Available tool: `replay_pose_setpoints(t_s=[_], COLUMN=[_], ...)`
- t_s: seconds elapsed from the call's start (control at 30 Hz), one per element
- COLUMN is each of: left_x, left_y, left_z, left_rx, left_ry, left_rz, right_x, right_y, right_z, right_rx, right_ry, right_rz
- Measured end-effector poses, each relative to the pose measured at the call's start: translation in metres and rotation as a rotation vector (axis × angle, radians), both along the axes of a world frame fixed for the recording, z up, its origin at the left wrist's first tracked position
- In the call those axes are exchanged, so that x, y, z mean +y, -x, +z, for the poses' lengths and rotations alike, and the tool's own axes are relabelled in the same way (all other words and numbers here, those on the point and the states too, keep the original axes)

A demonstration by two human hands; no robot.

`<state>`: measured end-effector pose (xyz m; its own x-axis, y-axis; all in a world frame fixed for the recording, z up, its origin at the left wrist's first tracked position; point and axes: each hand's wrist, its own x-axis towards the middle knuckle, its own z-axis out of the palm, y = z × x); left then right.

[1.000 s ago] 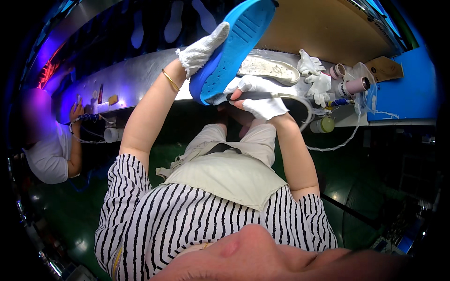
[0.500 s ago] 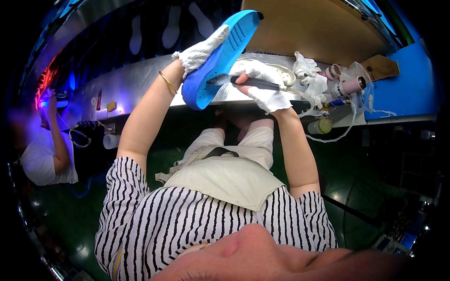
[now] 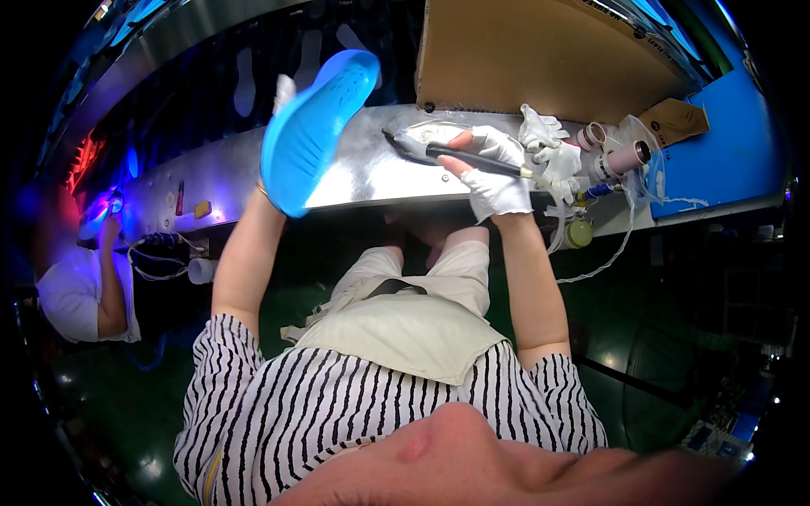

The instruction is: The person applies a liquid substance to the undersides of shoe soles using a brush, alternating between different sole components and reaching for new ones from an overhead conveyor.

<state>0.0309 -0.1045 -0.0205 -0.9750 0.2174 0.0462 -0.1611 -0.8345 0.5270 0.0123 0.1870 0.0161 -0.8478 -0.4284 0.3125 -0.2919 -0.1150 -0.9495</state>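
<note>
My left hand [image 3: 285,89], in a white glove, grips a blue foam clog [image 3: 310,139] from behind. Most of that hand is hidden by the clog, which is held up on a slant above the bench with a broad, smooth face showing. My right hand [image 3: 499,173] wears a white glove with bare fingertips. Its fingers close round a slim black-handled brush [image 3: 468,160], whose dark, flat end points left, apart from the clog. Behind the brush, a cream clog [image 3: 434,131] lies partly covered on the bench.
White gloves [image 3: 544,126], thread spools [image 3: 623,158] and a clear bag lie on the metal bench [image 3: 232,160], right of my hands. A large cardboard sheet [image 3: 540,59] stands behind. Pale sole shapes [image 3: 245,83] show at the back. Another person [image 3: 89,287] works at far left.
The blue clog has moved left and turned over, so my left hand is now mostly behind it. The brush has come away from the clog, with my right hand staying near its place.
</note>
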Motion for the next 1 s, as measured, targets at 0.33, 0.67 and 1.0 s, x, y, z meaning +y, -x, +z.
replay_pose_setpoints(t_s=[0.33, 0.67, 1.0], left_x=[0.121, 0.121, 0.104], left_y=[-0.044, -0.031, -0.008], left_z=[-0.02, -0.027, -0.037], left_rx=[-0.124, -0.151, -0.093], left_ry=[-0.192, 0.011, -0.031], left_rz=[-0.071, 0.088, 0.141], right_x=[-0.018, -0.022, -0.027], right_y=[0.008, -0.01, -0.022], right_z=[-0.023, -0.014, -0.019], right_rx=[0.016, 0.071, 0.461], right_ry=[0.125, 0.027, -0.11], right_rz=[-0.197, -0.112, -0.115])
